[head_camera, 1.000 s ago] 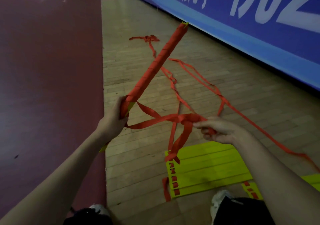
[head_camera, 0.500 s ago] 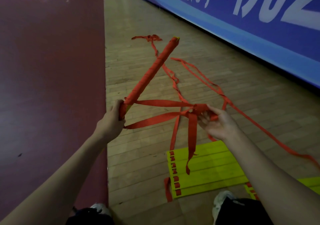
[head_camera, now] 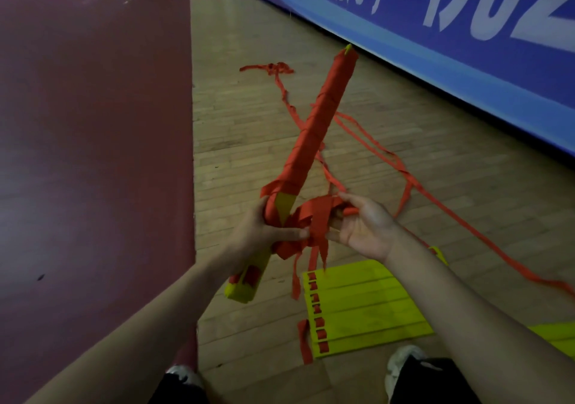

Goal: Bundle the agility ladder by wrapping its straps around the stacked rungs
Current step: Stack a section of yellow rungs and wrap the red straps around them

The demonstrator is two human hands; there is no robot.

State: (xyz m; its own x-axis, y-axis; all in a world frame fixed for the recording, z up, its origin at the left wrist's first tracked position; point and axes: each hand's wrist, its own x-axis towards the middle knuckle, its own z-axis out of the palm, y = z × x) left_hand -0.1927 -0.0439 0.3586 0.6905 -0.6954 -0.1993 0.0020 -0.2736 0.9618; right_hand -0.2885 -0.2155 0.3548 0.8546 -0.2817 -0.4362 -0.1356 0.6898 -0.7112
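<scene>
Left hand gripping bundle, right hand palm-up, pinching strap, both forearms extended

I see a flat woven cloth strap, orange-red and matt, wound closely over the bundle of stacked rungs. Where the yellow rungs show through, they look like smooth plastic with a dull finish, as do the loose rungs below. The pale floor is narrow wooden boards with a low sheen. The dark red floor looks smooth and faintly glossy. The blue banner looks like smooth, slightly shiny sheeting.
</scene>
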